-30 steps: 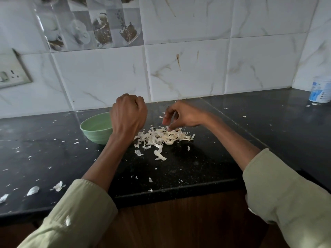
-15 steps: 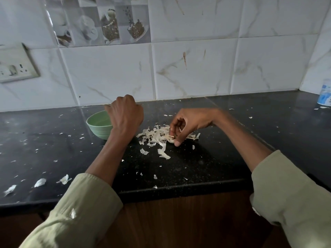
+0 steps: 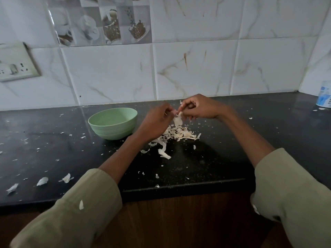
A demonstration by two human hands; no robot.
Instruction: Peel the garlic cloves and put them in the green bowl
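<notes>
Both hands have risen off the black stone worktop: left hand and right hand now pinch one papery garlic clove above the peel pile, beside the pale green bowl.

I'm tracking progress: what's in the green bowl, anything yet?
Cannot tell: the bowl stands upright, and only its bare far inner wall shows; the bottom is hidden.

Black speckled worktop beneath the hands. White marbled wall tiles behind them. Switch-and-socket plate on wall, far left of the hands. White-and-blue container on worktop, far right.
</notes>
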